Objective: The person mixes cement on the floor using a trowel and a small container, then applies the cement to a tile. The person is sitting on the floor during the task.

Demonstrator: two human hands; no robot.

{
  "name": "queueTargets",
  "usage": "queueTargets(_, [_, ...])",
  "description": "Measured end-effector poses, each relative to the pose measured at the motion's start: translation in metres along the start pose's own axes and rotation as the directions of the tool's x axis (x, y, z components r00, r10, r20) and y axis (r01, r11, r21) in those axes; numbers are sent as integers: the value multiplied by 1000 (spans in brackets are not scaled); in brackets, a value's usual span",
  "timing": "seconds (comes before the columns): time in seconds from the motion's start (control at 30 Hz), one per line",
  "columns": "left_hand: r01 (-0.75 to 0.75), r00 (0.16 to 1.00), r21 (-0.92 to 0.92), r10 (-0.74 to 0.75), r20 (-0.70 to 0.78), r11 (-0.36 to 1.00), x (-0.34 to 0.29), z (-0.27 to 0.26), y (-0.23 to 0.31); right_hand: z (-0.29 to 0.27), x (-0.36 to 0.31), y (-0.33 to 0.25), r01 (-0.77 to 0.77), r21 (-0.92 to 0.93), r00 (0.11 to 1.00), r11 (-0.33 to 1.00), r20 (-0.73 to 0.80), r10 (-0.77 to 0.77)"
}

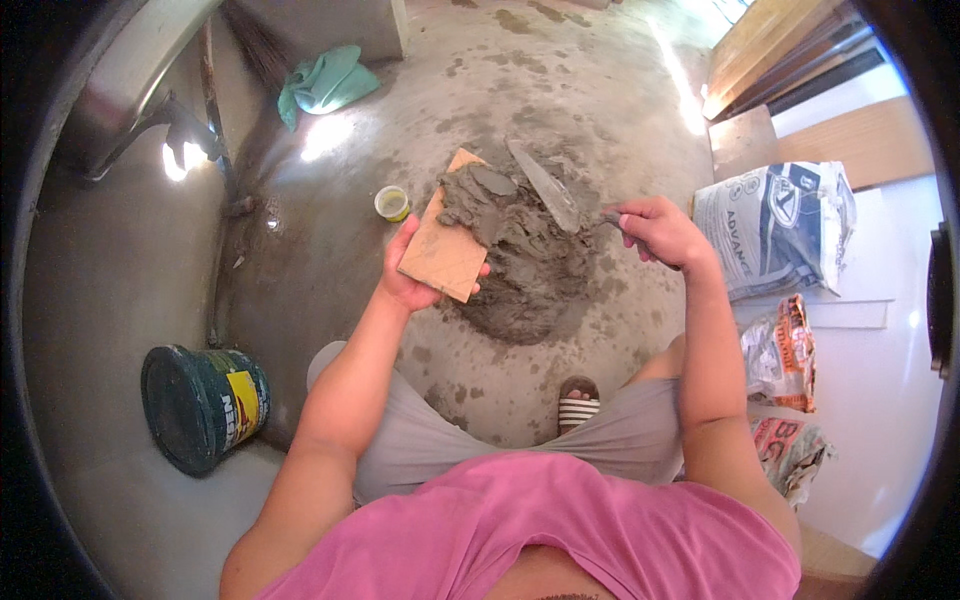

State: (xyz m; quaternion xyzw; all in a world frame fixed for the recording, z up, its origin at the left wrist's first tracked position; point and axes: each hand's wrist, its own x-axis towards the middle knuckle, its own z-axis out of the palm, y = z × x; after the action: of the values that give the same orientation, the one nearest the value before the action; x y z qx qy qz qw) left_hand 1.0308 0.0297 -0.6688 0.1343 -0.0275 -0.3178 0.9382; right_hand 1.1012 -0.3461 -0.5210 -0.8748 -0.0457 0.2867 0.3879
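Observation:
My left hand [405,270] is wrapped around the near end of a flat orange-tan tile piece [445,257]. Wet grey mortar [470,205] covers much of its far half. In my right hand [662,232] is the handle of a trowel; its long pointed metal blade [545,187] is angled up and left over the mortar heap. Below both hands, a mound of wet mortar [535,295] lies spread on the floor. Where the mortar on the tile meets the mound behind it is hard to make out.
A small yellow-and-white cup [392,204] stands left of the mound. A dark lidded bucket [205,405] is at the left, a green cloth [328,82] at the far left. Along the right wall are a large bag [770,225], smaller bags [782,355] and wooden boards [765,45].

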Motion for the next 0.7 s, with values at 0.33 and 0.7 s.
queueTargets(0.33, [32, 987, 182, -2, -161, 983, 5, -10, -10, 45, -18, -42, -49, -588, 965, 807, -236, -113])
queueTargets(0.7, [-88, 996, 151, 91, -17, 985, 19, -5, -11, 64, -13, -25, -289, -556, 943, 779, -304, 133])
